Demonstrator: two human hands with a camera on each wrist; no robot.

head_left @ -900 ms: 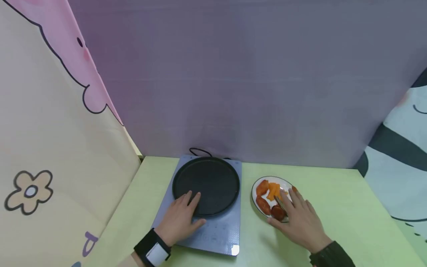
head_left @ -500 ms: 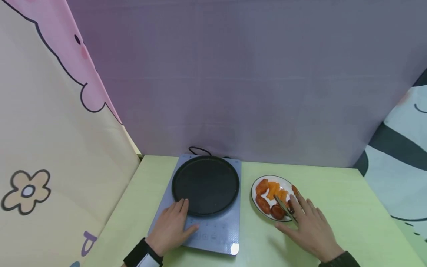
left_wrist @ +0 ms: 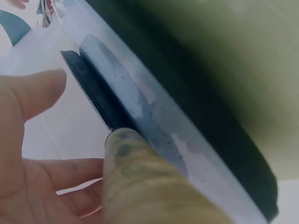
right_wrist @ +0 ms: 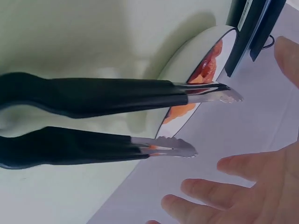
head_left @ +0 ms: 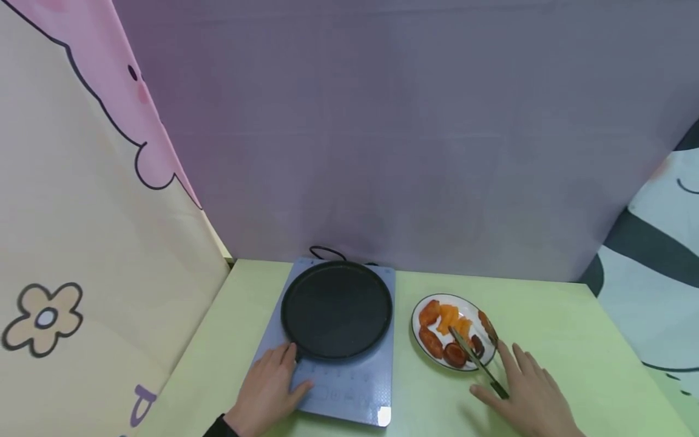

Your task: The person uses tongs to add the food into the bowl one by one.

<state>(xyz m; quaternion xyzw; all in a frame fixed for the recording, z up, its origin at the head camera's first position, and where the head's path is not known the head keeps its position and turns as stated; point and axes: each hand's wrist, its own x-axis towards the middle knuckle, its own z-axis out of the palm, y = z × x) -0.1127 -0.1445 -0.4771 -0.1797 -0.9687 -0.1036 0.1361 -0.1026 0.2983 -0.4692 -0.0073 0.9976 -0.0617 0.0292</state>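
A black flat round pan (head_left: pixel 337 309) sits on a grey induction cooker (head_left: pixel 355 388). At its near left edge my left hand (head_left: pixel 266 388) hovers with fingers extended, covering the handle in the head view. That wood-look handle (left_wrist: pixel 145 182) passes in front of the fingers in the left wrist view. Tongs (head_left: pixel 474 357) with black grips and metal tips lean across a white plate (head_left: pixel 461 301) of browned pieces (head_left: pixel 431 342) and orange slices (head_left: pixel 449 318). Beside the tongs' grip ends, my right hand (head_left: pixel 532 388) is spread and holds nothing. The tongs' arms (right_wrist: pixel 107 95) stand apart.
The pale green table (head_left: pixel 551 328) runs to a grey-purple curtain (head_left: pixel 382 133) at the back. A black cord (head_left: pixel 327 250) loops behind the cooker. Printed cloths hang at the left (head_left: pixel 109 243) and right (head_left: pixel 655 261).
Both hands have drawn back toward the person. The left went from over the pan's surface to its handle; the right moved off the plate, uncovering more of the tongs.
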